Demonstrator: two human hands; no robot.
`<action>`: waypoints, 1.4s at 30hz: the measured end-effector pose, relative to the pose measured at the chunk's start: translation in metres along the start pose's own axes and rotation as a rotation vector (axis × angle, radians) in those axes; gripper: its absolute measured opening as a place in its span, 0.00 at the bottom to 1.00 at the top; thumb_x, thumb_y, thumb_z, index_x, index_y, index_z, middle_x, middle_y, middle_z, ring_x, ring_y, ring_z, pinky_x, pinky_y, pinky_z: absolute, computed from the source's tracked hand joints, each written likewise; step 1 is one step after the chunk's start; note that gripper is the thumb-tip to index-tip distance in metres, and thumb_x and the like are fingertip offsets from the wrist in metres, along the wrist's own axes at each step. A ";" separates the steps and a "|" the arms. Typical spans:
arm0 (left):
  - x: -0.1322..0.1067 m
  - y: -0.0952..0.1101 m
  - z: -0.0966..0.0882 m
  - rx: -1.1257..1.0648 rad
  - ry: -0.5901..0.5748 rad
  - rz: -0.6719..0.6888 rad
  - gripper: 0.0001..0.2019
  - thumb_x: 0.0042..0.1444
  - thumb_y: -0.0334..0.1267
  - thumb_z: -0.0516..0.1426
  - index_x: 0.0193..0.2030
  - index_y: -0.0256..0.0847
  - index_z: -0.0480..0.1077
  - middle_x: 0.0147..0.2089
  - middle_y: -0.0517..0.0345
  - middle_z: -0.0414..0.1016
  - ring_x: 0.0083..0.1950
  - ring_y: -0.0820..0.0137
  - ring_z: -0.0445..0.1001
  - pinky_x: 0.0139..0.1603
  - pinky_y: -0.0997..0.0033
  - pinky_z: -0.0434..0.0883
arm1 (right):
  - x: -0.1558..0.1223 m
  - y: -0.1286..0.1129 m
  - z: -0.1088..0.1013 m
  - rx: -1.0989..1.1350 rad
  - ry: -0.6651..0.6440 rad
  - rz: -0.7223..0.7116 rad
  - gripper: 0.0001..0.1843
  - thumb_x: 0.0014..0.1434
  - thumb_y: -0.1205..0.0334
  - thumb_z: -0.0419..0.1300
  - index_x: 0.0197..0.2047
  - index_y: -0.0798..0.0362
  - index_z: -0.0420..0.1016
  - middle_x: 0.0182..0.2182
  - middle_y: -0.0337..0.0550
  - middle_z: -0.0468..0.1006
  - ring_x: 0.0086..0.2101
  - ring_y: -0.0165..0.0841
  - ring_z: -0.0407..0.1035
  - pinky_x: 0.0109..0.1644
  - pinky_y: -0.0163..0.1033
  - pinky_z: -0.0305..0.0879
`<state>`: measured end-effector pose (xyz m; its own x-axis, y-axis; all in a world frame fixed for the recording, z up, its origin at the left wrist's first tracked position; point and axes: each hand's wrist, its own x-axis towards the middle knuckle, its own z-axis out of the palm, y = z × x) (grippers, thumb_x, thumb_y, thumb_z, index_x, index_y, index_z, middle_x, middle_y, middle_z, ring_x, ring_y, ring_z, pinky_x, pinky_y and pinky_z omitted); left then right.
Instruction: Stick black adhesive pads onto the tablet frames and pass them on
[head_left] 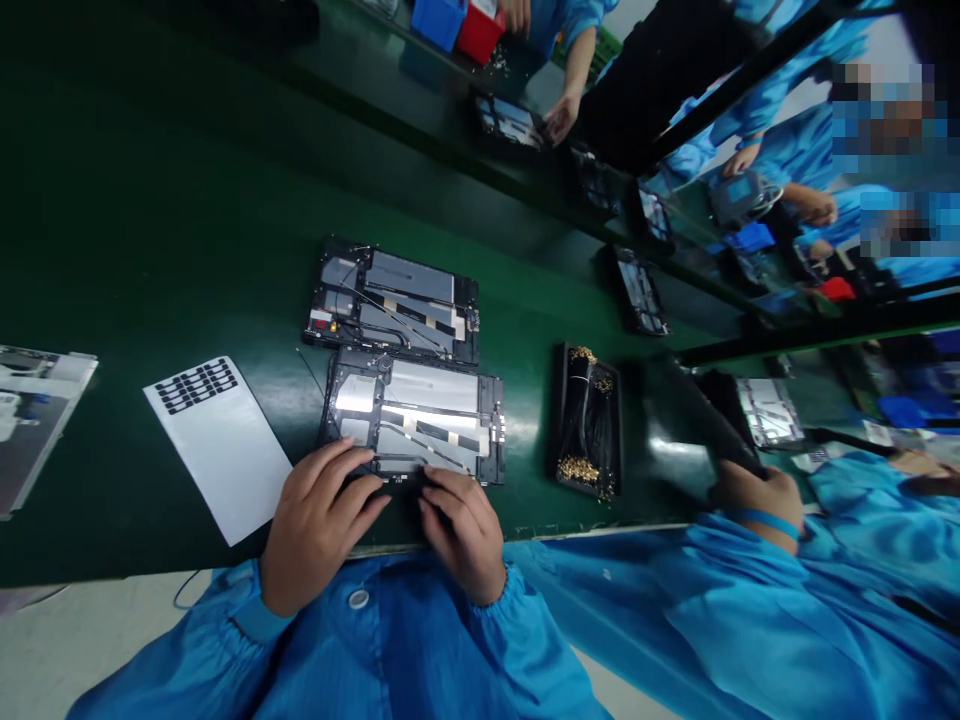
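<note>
At the far left of the green bench [187, 280] lies a pale, flat panel [45, 430], cut off by the view. To its right, a white sheet [225, 460] lies at an angle, with rows of black labels [196, 385] at its upper end. The left hand [319, 515] follows, its fingers slightly spread, fingertips at the near left edge of the front unit [431, 390]. The rear unit [409, 275], of similar layout, lies directly behind it. The front unit lies flat on the bench, open side up: a black frame [491, 470] surrounds silver-grey plates, several bright with reflected light. A black strip [431, 428] crossed by pale tape pieces runs obliquely through the middle; small connectors [497, 430] line the right end. A thin dark wire [310, 370] projects at the left side. The right hand [469, 530] is at the near edge, fingers bent and close together; whether they pinch anything cannot be told clearly. Further right, a black tray [560, 410] contains black cables [589, 420] with gold-coloured ends. Beyond it, a co-worker's hand [757, 500] grips a dark, blurred slab [709, 415].
</note>
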<state>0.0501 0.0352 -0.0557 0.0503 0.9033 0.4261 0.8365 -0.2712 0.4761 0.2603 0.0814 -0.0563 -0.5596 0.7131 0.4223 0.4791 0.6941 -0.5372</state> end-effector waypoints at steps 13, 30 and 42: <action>-0.012 -0.011 0.002 0.069 -0.030 -0.027 0.10 0.64 0.31 0.58 0.52 0.37 0.67 0.64 0.42 0.70 0.69 0.55 0.65 0.65 0.52 0.71 | -0.008 -0.005 0.011 -0.177 -0.061 -0.192 0.07 0.62 0.69 0.64 0.42 0.50 0.70 0.54 0.49 0.81 0.58 0.40 0.72 0.58 0.48 0.74; -0.046 -0.085 -0.072 0.308 -0.165 -0.266 0.24 0.65 0.49 0.56 0.65 0.44 0.66 0.75 0.47 0.55 0.75 0.51 0.56 0.72 0.42 0.61 | 0.147 -0.044 0.067 -0.050 -0.439 -0.421 0.07 0.70 0.64 0.56 0.42 0.53 0.75 0.37 0.47 0.79 0.39 0.39 0.73 0.44 0.44 0.71; -0.049 -0.079 -0.069 0.336 -0.129 -0.295 0.23 0.65 0.50 0.56 0.63 0.44 0.69 0.76 0.43 0.53 0.76 0.49 0.52 0.71 0.43 0.61 | 0.194 -0.063 0.133 -0.258 -0.671 -0.503 0.07 0.67 0.71 0.56 0.42 0.60 0.75 0.39 0.54 0.78 0.41 0.41 0.72 0.44 0.44 0.67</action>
<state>-0.0561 -0.0104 -0.0613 -0.1669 0.9653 0.2009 0.9545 0.1071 0.2783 0.0318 0.1630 -0.0380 -0.9864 0.1642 0.0023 0.1609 0.9691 -0.1867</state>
